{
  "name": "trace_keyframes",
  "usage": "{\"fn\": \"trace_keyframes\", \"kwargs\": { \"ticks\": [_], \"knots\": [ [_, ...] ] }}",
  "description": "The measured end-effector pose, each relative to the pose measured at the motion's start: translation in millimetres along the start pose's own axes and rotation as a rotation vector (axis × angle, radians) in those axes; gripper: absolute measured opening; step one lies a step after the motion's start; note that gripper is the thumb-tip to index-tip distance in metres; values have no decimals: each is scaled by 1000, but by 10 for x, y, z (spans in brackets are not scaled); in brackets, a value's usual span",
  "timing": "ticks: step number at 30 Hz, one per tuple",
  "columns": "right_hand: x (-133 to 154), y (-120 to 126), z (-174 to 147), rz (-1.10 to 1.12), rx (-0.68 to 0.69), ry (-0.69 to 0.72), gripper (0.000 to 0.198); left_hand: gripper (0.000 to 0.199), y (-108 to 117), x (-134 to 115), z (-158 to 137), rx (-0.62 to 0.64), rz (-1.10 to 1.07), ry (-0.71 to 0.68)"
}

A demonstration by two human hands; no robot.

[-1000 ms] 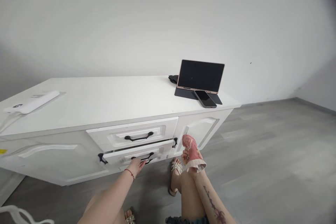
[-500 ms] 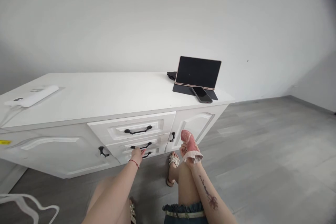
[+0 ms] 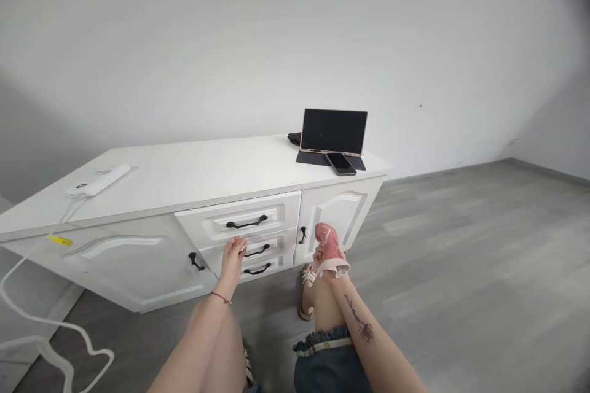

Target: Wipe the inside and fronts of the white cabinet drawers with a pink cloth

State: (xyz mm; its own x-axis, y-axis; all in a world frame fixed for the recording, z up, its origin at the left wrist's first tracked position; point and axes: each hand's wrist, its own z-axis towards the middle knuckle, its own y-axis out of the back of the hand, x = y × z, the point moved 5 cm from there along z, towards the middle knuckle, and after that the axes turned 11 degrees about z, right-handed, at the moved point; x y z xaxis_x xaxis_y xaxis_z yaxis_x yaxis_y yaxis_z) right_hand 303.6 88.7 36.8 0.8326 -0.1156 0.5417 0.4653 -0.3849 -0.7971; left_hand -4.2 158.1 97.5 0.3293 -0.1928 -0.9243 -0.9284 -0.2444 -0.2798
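My left hand (image 3: 233, 253) is in front of the white cabinet's middle drawer (image 3: 281, 244), beside the left end of its black handle (image 3: 258, 250). Its fingers are loosely bent and nothing is in them. The top drawer (image 3: 216, 230) and the bottom drawer's handle (image 3: 257, 269) show close by, and all the drawers look closed. Resting by my knee, my right hand (image 3: 318, 256) is closed on a bunched pink cloth (image 3: 330, 242) with a pale edge. The cloth hides part of that hand.
On the white cabinet top (image 3: 198, 166) stands a tablet (image 3: 334, 131) with a phone (image 3: 341, 164) lying against its base. Something black (image 3: 294, 138) lies behind it. A white power strip (image 3: 99, 181) sits at the left, its cable (image 3: 46, 319) hanging down. Grey floor (image 3: 461, 245) extends right.
My left hand has come off the middle drawer's handle and moved up and left. My right hand still holds the cloth. The view has shifted slightly, showing more of the left side.
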Motion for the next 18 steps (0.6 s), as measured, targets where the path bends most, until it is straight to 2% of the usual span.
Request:
{"fn": "trace_keyframes", "kwargs": {
  "ticks": [3,7,14,16,18],
  "knots": [
    [-14,-6,-86,124,76,-48,24,13,-237,-199,-7,20,-135,180],
    [20,30,-225,150,113,-1,29,22,-417,-315,48,-85,-227,350],
    [-48,12,-547,224,167,-46,37,21,-401,-229,19,-62,-236,287],
    [-91,35,-609,147,172,-39,39,21,-362,-199,-52,-57,-237,275],
    [-128,82,-654,-23,184,5,42,22,-315,-168,-141,-47,-245,254]
  ]
}}
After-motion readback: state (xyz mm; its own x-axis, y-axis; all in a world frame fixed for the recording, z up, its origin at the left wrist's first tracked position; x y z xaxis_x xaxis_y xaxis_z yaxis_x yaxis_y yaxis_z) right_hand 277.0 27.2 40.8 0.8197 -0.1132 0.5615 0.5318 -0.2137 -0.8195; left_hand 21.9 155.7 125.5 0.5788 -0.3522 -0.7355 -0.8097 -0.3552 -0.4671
